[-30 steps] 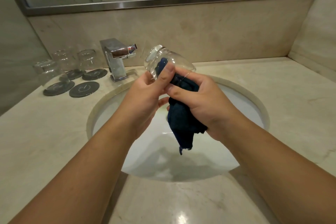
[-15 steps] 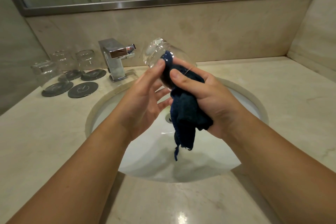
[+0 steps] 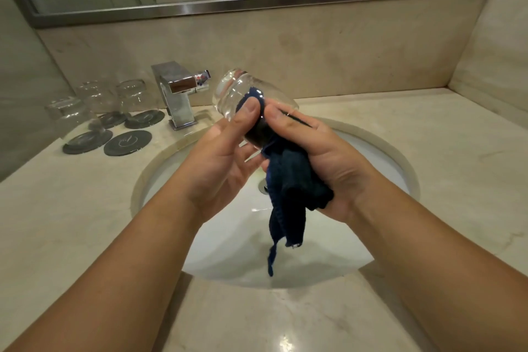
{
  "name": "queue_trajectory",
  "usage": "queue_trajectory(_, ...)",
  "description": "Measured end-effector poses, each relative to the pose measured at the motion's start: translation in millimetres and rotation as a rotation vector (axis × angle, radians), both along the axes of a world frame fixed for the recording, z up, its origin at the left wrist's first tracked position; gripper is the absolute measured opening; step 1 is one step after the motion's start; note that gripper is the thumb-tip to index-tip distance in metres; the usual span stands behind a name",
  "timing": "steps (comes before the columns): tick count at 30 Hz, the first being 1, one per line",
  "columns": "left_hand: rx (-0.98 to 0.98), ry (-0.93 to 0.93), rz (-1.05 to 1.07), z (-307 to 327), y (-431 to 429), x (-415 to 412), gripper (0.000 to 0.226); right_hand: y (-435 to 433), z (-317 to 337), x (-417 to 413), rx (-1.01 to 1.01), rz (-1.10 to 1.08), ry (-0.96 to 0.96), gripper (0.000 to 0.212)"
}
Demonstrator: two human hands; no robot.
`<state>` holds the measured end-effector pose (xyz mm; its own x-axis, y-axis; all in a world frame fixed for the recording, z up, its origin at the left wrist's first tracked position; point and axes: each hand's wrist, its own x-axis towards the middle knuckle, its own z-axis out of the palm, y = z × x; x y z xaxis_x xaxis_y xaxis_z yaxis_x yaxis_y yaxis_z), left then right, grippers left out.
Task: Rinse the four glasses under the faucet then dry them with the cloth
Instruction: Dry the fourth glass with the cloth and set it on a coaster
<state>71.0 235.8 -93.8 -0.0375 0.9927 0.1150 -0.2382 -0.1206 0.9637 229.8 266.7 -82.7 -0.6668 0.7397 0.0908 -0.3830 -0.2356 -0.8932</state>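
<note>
Cradling the glass (image 3: 243,94) in the left hand (image 3: 220,157), thumb pressed on its wall, fingers curled beneath. Tilted, base pointing away toward the faucet (image 3: 177,91), mouth toward the right hand (image 3: 323,157). Clamped on the dark blue cloth (image 3: 288,188) there, thumb at the rim, part of the cloth pushed inside the glass, the rest hanging over the sink (image 3: 371,157). Probably light, rigid and thin-walled, likely slick where wet, so breakable if dropped into the basin. Best held round the body, not by the rim alone. Soft, limp cloth, easy to bunch and twist. Off to the left on the surface (image 3: 443,134), three more glasses (image 3: 100,97) upside down on dark coasters, a fourth coaster (image 3: 127,142) bare.
</note>
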Motion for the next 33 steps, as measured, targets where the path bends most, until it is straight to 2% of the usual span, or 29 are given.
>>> queue_trajectory(4,0.018,-0.11,0.011,1.4,-0.5,0.7,0.07,-0.1,0.9,2.8,-0.022,-0.026,0.046,0.042)
queue_trajectory(7,-0.02,-0.069,0.008,3.1,-1.5,2.8,0.066,2.4,-1.6,1.6,0.052,-0.079,-0.021,0.046)
queue_trajectory(13,-0.036,0.052,0.07,5.2,-4.7,11.5,0.046,5.0,-6.3,0.3,0.16,-0.168,-0.089,0.033)
queue_trajectory(16,-0.022,0.028,0.117,3.5,-3.9,8.3,0.055,4.2,-5.4,-0.6,0.137,-0.185,-0.097,0.029)
queue_trajectory(19,0.002,-0.013,0.086,3.8,-3.9,5.4,0.053,4.9,-1.9,1.0,0.056,-0.141,-0.042,0.027)
queue_trajectory(22,0.017,0.001,0.057,3.4,-3.9,2.9,0.057,3.4,2.3,4.5,-0.022,-0.052,0.021,0.033)
queue_trajectory(25,0.011,-0.008,0.004,7.1,-6.8,4.9,0.062,7.0,0.5,4.6,0.014,-0.083,-0.002,0.045)
queue_trajectory(29,-0.001,0.024,0.016,10.1,-7.5,7.6,0.038,10.3,-3.2,3.4,0.07,-0.185,-0.025,0.045)
queue_trajectory(32,-0.033,0.069,0.056,6.3,-5.4,4.8,0.061,8.1,-4.0,2.7,0.125,-0.224,-0.068,0.036)
queue_trajectory(33,-0.036,0.063,0.059,6.3,-5.4,4.6,0.06,7.4,-4.4,1.9,0.13,-0.224,-0.073,0.035)
